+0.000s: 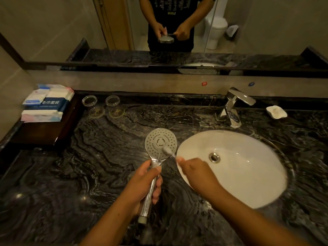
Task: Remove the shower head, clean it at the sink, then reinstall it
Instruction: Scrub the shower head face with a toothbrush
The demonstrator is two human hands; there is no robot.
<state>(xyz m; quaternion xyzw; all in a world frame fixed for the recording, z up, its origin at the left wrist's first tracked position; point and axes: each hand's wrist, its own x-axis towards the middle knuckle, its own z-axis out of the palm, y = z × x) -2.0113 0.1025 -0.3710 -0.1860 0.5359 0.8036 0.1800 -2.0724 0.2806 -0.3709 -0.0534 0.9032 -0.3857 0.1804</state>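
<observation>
A chrome shower head (160,142) with a round perforated face is held face up over the dark marble counter, just left of the sink. My left hand (147,181) grips its handle, which points toward me. My right hand (195,172) pinches a small white brush (168,151), blurred by motion, whose bristles touch the lower right of the face. The white oval sink (248,174) lies to the right of both hands, its drain in the middle.
A chrome faucet (234,105) stands behind the sink, a white soap dish (276,111) to its right. Two glasses (101,101) on coasters and packaged towels (48,103) on a dark tray sit at the back left. A mirror spans the wall.
</observation>
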